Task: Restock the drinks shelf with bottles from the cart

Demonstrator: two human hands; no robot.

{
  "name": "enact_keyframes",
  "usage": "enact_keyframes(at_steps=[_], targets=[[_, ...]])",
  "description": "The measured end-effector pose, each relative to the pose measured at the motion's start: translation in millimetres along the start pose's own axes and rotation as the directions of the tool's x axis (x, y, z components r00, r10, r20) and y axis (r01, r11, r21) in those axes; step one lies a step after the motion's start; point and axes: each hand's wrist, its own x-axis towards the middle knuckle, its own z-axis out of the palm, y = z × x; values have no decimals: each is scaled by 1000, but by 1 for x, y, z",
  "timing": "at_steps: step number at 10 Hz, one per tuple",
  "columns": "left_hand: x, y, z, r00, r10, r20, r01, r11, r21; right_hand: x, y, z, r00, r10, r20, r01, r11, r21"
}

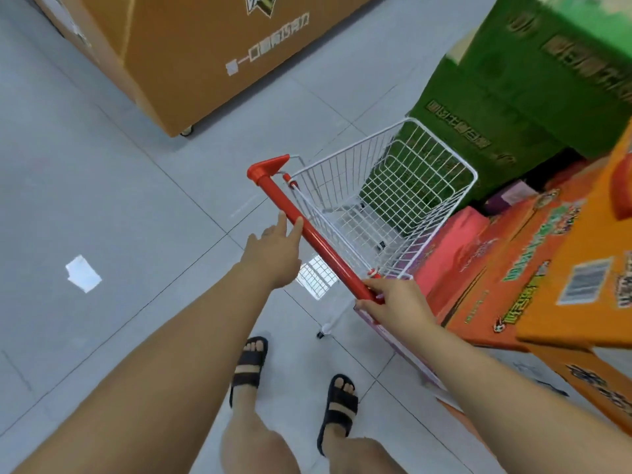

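One wide head-worn view looks steeply down. It sits close above the white wire cart [393,186] and grey tiled floor [102,183].

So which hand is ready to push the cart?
Probably the right hand: it curls round the near end of the red handle bar of the white wire cart, while the left hand only touches the bar with straight fingers.

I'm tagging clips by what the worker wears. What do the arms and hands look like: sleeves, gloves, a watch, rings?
The left arm and right arm are bare as far as the picture shows; no sleeve comes into view. The left hand and right hand wear no gloves, and no watch, bracelet or ring shows.
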Motion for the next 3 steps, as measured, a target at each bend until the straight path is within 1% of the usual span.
enact_keyframes(at_steps=[1, 2, 3], targets=[[3, -8, -2, 998, 42, 37, -44, 998, 42, 1, 0, -3, 998, 45, 35, -46, 998, 33], [-1, -24, -7, 990, 93, 109, -101, 993, 67, -5, -10, -2, 992, 103, 67, -105, 994, 35], [2, -32, -32, 953, 212, 216, -225, 974, 37, -12, -21, -11, 969, 246, 17, -247, 967, 56]])
